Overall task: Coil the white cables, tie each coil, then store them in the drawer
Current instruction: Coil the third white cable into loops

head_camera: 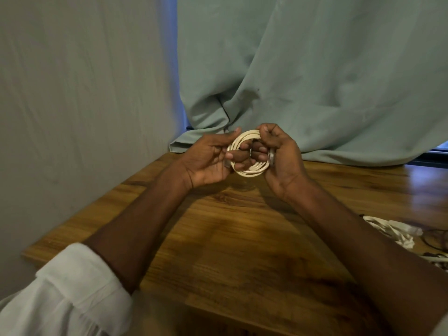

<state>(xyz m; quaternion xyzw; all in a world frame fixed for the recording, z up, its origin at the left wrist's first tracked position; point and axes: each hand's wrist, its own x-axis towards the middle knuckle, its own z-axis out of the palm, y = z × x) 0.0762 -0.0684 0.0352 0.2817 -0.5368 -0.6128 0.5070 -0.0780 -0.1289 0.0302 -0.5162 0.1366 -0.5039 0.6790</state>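
Note:
A white cable wound into a small round coil (244,138) is held up above the far part of the wooden table (242,238). My left hand (211,158) grips the coil's left side, with fingers through its middle. My right hand (278,154) grips the right side, its fingers curled around the loops and a grey plug end showing by the palm. More white cables (388,229) lie loose on the table at the right edge. No drawer is visible.
A pale green curtain (315,81) hangs behind the table and drapes onto its far edge. A grey wall (72,93) borders the table on the left. Thin dark wires (436,238) lie beside the loose white cables at the right.

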